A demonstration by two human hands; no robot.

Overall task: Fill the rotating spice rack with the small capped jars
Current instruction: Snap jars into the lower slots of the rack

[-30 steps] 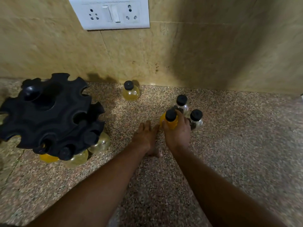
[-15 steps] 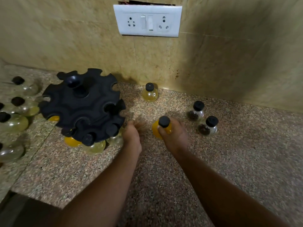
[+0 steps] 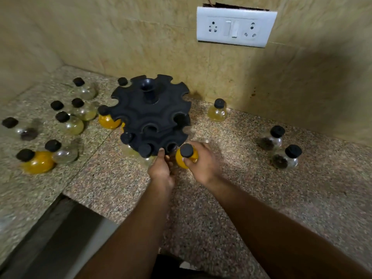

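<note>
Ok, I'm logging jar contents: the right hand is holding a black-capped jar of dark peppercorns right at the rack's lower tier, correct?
Not quite. The jar that the right hand grips holds yellow-orange powder, not dark peppercorns, as the head view shows. It is black-capped and right at the lower tier of the rack. The dark-filled jars stand apart to the right.

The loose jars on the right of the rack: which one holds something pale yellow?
The pale yellow jar standing alone by the wall, nearest the rack. The other two jars, farther right, hold dark spice.
</note>
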